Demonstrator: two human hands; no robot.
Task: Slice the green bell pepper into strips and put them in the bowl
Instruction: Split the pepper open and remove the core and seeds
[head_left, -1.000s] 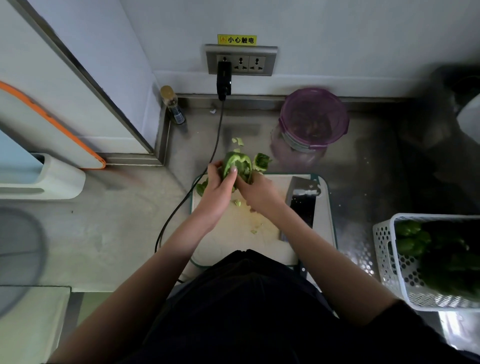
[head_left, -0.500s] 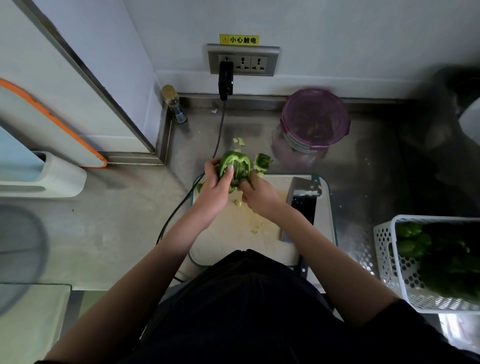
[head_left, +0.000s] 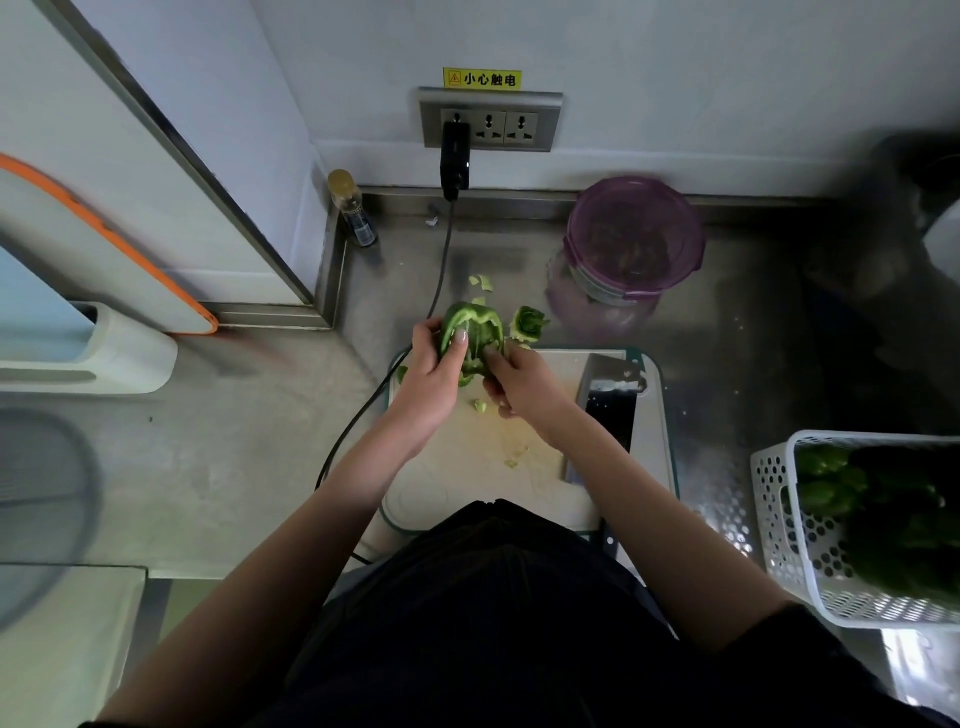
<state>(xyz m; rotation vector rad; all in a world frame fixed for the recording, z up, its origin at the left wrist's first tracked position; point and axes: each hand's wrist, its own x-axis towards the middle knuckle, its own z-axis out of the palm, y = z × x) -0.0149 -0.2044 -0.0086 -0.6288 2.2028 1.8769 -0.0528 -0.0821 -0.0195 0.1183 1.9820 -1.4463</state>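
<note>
I am holding the pepper (head_left: 470, 338) above the far edge of the board (head_left: 467, 467), cut side facing me. My left hand (head_left: 428, 374) is gripping its left wall, thumb pressed on the inner surface. My right hand (head_left: 519, 387) is pinching into the hollow at the lower right, apparently clearing membrane. The removed core (head_left: 527, 325) is lying just beside the pepper on the counter (head_left: 234, 467), with scraps near it. The cleaver (head_left: 608, 400) is resting flat on the board's right side, untouched. The bowl (head_left: 631, 244) is standing well beyond, at the back.

Handling judgement: the pepper is light, hollow and crisp; the outer skin is likely slick, the inner flesh grippier. Hold by the wall, thumb inside, with moderate pressure; hard squeezing may crack it. For slicing, flatten skin-down.
</note>
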